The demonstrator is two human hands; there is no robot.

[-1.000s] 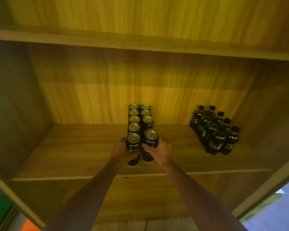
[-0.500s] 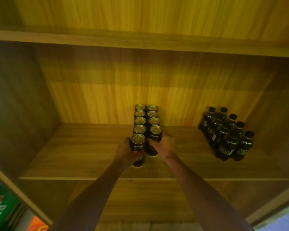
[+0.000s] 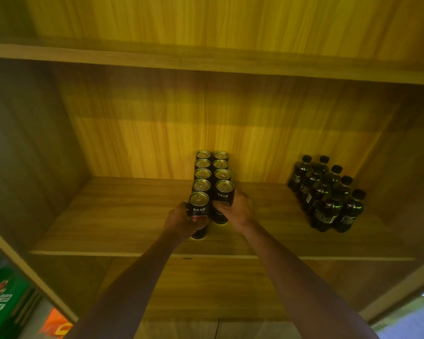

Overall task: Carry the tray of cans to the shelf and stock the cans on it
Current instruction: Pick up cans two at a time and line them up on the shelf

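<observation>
1. The cans (image 3: 212,174) stand in two rows at the middle of the frame, on the wooden shelf (image 3: 123,216), running from the back panel toward the front edge. The tray is not in view.
2. The left hand (image 3: 181,222) is wrapped around the front can of the left row (image 3: 198,211), its grip closed on the lower body. The right hand (image 3: 233,207) is closed on the front can of the right row (image 3: 223,195) in the same way.
3. Both held cans appear to rest on the shelf, upright, touching their neighbours.
4. Judging by the look, these are rigid metal drink cans: stiff under a sidewall grip, smooth and somewhat slippery, and probably weighty if full.
5. The best hold is around the mid-body, fingers and thumb opposed, not on the lid rim.
6. A cluster of dark bottles (image 3: 328,194) stands well apart at the right of the frame.
7. Nudging a front can too hard could push the tall narrow row out of line.
</observation>
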